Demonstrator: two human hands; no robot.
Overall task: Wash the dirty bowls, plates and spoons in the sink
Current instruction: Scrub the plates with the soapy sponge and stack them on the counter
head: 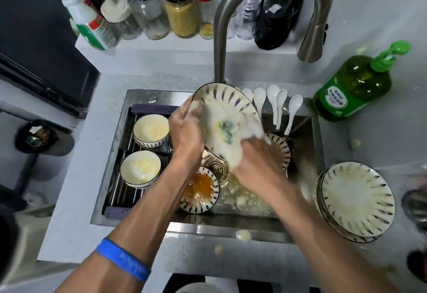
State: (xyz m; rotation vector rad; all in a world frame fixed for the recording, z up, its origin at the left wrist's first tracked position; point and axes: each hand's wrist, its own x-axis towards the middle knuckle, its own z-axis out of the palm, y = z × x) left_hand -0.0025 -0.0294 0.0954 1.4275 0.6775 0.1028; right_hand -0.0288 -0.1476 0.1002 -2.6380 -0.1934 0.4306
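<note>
Two hands worked mid-frame over the sink (108,177): the left hand (184,131) gripped a tilted plate's (231,98) left rim, the right hand (251,154) clutched a foamy sponge (225,128) against its face. Bowls (151,131) crowded the left rack, spoons (277,103) lined the back edge.

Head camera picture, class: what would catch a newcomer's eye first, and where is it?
The foamy plate held above the sink, gripped by the left hand and scrubbed by the right hand. Next, the orange-stained bowl in the basin below, and the green soap bottle at the sink's right.
</note>
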